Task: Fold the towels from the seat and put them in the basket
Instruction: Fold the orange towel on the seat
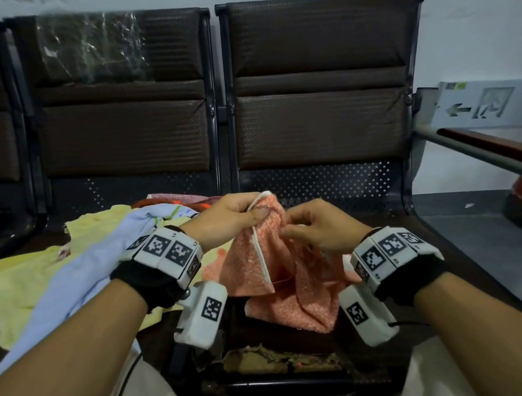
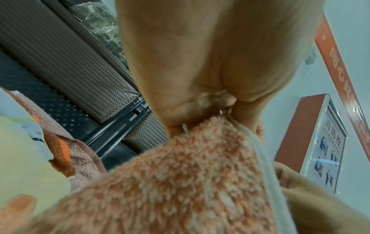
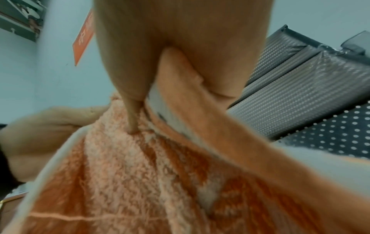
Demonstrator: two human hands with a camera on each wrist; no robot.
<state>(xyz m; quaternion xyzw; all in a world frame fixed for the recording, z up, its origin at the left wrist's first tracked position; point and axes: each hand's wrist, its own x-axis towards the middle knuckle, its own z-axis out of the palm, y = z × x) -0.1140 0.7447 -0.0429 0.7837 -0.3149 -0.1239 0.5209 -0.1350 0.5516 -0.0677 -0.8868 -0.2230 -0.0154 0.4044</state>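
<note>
Both hands, the left hand (image 1: pixel 233 214) and the right hand (image 1: pixel 317 223), pinch the orange towel (image 1: pixel 283 280) above the seat's front edge (image 1: pixel 283 363). Folding is just starting; next, find its corners.

row of dark brown padded chairs (image 1: pixel 319 69) along the pale wall (image 1: pixel 476 6), clear plastic wrap (image 1: pixel 93 47) on one backrest, an arrow sign (image 1: pixel 485 104) leaning right, red board (image 2: pixel 312 131) beside it.

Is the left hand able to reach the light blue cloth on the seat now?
Probably not at once: the left hand pinches the orange towel, as does the right hand. The light blue cloth lies uncovered just beside the left forearm, so once freed, likely yes.
</note>
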